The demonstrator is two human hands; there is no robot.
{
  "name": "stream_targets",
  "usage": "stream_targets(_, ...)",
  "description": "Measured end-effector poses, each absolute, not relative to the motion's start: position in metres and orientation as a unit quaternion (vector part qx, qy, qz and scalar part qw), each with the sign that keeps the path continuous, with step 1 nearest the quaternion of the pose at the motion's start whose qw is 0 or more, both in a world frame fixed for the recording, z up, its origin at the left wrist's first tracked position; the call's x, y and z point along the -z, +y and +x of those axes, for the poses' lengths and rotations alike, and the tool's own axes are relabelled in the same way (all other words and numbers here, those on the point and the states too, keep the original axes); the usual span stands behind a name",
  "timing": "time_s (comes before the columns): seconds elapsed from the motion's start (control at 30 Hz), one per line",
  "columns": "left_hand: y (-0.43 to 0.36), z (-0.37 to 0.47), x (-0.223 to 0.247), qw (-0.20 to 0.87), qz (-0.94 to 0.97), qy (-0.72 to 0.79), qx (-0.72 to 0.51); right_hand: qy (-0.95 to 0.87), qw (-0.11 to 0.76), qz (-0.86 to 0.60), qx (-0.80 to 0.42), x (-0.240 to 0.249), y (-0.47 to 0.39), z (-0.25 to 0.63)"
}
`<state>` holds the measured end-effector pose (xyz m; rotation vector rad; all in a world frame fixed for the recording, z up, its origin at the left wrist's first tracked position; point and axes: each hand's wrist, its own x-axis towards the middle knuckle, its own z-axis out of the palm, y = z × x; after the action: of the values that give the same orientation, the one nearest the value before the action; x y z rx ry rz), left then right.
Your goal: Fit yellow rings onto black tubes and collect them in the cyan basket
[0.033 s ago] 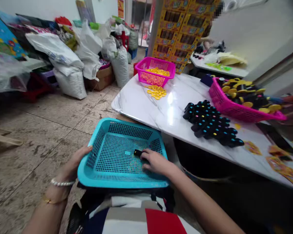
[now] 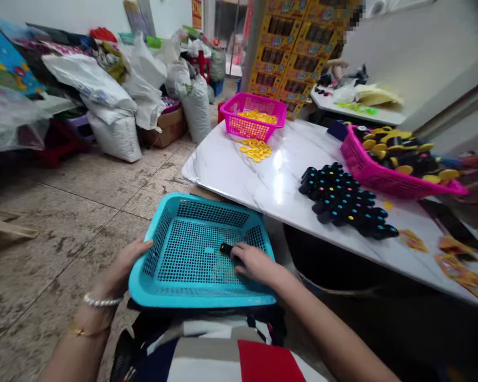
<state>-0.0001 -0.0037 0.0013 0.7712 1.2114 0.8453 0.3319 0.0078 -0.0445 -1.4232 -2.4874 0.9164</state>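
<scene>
A turquoise plastic basket (image 2: pixel 199 303) with mesh walls rests on my lap, its mesh floor mostly bare. At its left rim is my left hand (image 2: pixel 129 260), thumb over the edge and the other fingers hidden on the outer side. My right hand (image 2: pixel 253 261) reaches inside and has its fingers closed around a small black piece (image 2: pixel 226 248) with a yellow dot at its tip. The fingers cover the rest of that piece. On the table to the right stand several similar black pieces (image 2: pixel 338 196) in rows, with blue, yellow and pink dots on top.
The white marble-patterned table (image 2: pixel 242 183) has its edge just beyond the basket. On it are a pink basket (image 2: pixel 242 127) of yellow rings, loose yellow rings (image 2: pixel 257 151) and a larger pink basket (image 2: pixel 390 183) of black and yellow parts. White sacks (image 2: pixel 117 132) stand on the floor at left.
The turquoise basket and my right hand with the black piece have shifted very slightly to the right. Everything else looks the same.
</scene>
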Motion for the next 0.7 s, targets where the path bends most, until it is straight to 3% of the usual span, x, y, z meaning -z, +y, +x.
stream_targets(0.2,-0.008,0.000,-0.009,0.529,0.472,0.609,-0.357,-0.804,0.112,-0.505,-0.294,0.053,0.007,0.338)
stream_targets(0.37,0.009,-0.010,-0.016,0.578,0.476,0.601,-0.280,-0.794,0.174,-0.499,-0.300,0.039,0.005,0.343)
stream_targets(0.53,-0.001,-0.012,-0.038,0.583,0.451,0.614,-0.281,-0.652,0.359,-0.429,-0.512,0.018,0.000,0.346)
stream_targets(0.7,-0.026,-0.016,-0.058,0.559,0.347,0.669,-0.345,-0.489,0.397,-0.377,-0.679,0.013,-0.007,0.346)
